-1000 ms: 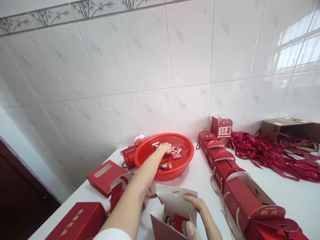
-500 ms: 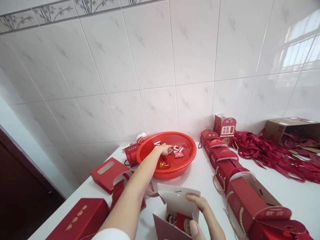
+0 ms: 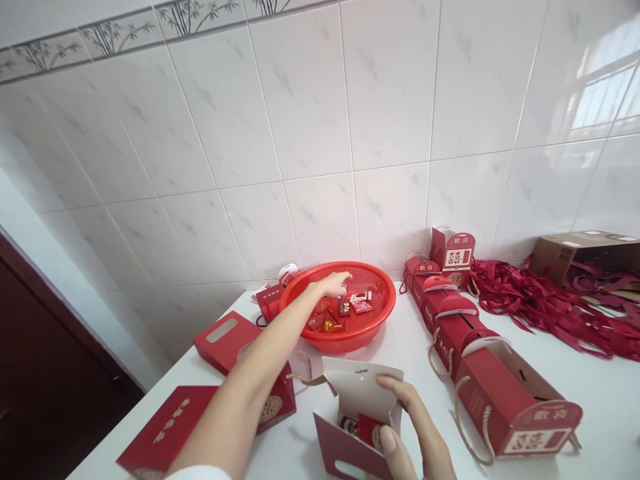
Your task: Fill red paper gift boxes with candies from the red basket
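My left hand [image 3: 334, 285] is over the red plastic basket [image 3: 385, 313], its fingers reaching forward and apart, and no held item shows. Several small wrapped sweets lie in the basket: a pink packet [image 3: 362, 307], a white and red one [image 3: 361, 296], a dark red one [image 3: 345, 307] just below my fingers, and a gold and red one [image 3: 330, 326]. My right hand [image 3: 417, 433] grips the right side of an opened gift box [image 3: 350, 383], thumb and forefinger on its wall. Red and dark packets [image 3: 369, 430] sit inside that box.
On the right runs a row of red gift boxes [image 3: 493, 400] with rope handles. Behind it lie dark red ribbons [image 3: 535, 300] and a cardboard carton [image 3: 565, 253]. More red boxes [image 3: 170, 420] stand left of my arm. A tiled wall [image 3: 320, 220] closes off the back.
My left hand has lifted a little from the sweets and moved toward the basket's far side. My right hand keeps hold of the gift box. The view has shifted slightly.
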The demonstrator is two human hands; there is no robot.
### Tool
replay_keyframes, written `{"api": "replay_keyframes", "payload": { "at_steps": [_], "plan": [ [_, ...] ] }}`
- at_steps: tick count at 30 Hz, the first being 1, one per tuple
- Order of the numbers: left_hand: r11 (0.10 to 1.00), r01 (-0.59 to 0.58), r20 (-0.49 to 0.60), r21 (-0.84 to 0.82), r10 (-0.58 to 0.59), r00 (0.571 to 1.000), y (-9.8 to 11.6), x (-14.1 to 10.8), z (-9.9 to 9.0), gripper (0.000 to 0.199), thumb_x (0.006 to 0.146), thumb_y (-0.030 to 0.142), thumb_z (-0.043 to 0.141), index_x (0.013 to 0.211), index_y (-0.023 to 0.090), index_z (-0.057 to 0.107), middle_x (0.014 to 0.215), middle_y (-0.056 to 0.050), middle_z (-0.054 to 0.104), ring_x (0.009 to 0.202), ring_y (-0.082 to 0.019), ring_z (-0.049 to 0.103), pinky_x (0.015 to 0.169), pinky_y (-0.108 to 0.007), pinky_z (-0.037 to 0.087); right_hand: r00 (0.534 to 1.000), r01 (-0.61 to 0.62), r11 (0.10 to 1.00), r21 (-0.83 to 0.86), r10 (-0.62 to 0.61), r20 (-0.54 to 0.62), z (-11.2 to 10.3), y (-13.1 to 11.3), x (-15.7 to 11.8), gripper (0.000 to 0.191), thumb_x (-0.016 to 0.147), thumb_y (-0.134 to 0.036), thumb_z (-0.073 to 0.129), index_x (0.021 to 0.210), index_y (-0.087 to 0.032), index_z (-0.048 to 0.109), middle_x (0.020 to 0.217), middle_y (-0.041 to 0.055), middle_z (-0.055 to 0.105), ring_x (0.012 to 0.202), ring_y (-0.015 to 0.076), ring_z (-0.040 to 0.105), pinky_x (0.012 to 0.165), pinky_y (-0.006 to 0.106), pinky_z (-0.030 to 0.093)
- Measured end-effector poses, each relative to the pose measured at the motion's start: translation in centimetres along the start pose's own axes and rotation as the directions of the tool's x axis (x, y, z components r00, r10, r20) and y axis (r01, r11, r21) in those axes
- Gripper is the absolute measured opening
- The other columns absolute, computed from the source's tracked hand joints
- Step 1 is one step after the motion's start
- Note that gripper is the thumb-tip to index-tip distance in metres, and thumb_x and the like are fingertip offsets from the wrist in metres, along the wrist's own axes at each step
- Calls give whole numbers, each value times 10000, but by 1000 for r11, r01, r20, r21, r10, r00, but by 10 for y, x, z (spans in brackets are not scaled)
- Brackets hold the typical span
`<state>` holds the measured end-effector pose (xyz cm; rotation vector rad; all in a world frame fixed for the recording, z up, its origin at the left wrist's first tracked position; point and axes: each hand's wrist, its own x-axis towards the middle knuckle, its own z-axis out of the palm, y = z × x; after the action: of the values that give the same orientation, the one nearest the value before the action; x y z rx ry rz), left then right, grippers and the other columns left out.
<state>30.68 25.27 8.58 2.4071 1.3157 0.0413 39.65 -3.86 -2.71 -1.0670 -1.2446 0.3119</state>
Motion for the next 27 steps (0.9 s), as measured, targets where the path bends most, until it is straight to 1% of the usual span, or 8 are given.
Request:
{"api": "replay_keyframes", "payload": {
  "at_steps": [5,8,11,14,17,20,22,27],
  "plan": [
    [919,-253,-69,-303,243,968,36,-69,-33,468,938,172,536,1404,153,495,1239,-130,683,1065,-184,681,879,-291,553,996,-75,997,9,75,47,-8,-5,2,347,1011,-461,492,1278,-269,602,1262,81,665,1177,269,632,1001,358,525],
    [569,-449,-154,-689,490,858,54,-130,-32,375,875,222,679,1235,137,622,1106,-142,740,984,-219,711,860,-349,573,994,-91,996,11,90,57,-11,-7,4,337,1014,-433,492,1286,-264,598,1280,77,660,1210,263,615,991,345,525],
    [495,-409,-114,-767,523,845,64,-179,-13,382,880,214,692,1255,176,626,1055,-112,756,916,-217,731,827,-372,596,992,-56,998,-1,56,116,-13,-11,8,326,1010,-407,504,1289,-261,590,1294,71,660,1216,243,619,966,321,535],
    [618,-445,-127,-649,489,863,64,-204,11,438,889,212,671,1322,224,609,1221,-105,716,1146,-250,674,993,-428,547,987,-31,1000,0,30,159,-16,-15,12,321,1013,-392,491,1285,-248,581,1318,82,652,1248,246,604,990,348,527],
    [759,-482,-173,-438,455,874,55,-214,27,523,870,260,704,1378,287,580,1465,-72,565,1420,-278,449,1170,-486,387,990,-29,999,-24,32,137,-18,-17,13,304,1020,-394,471,1258,-249,590,1227,72,685,1126,221,658,935,334,551],
    [831,-425,-144,-360,400,905,44,-219,33,759,777,351,810,1465,316,490,1600,-64,392,1512,-309,277,1181,-502,365,994,-26,998,-57,32,106,-18,-15,11,282,1030,-399,451,1205,-250,614,1179,57,701,1074,203,675,915,320,562],
    [842,-373,-107,-391,361,927,39,-221,35,823,774,338,807,1506,314,430,1594,-84,398,1458,-302,383,1114,-464,450,995,-7,998,-62,13,104,-18,-11,8,293,1033,-394,454,1246,-255,601,1238,62,688,1145,211,660,946,334,557],
    [835,-367,-149,-409,336,930,38,-219,44,537,843,223,699,1366,258,582,1384,-77,624,1206,-248,618,941,-354,534,994,15,998,-66,-7,111,-19,-2,-1,543,994,-367,564,1505,-311,387,1429,84,588,1282,240,598,1010,388,540]
  ]
}}
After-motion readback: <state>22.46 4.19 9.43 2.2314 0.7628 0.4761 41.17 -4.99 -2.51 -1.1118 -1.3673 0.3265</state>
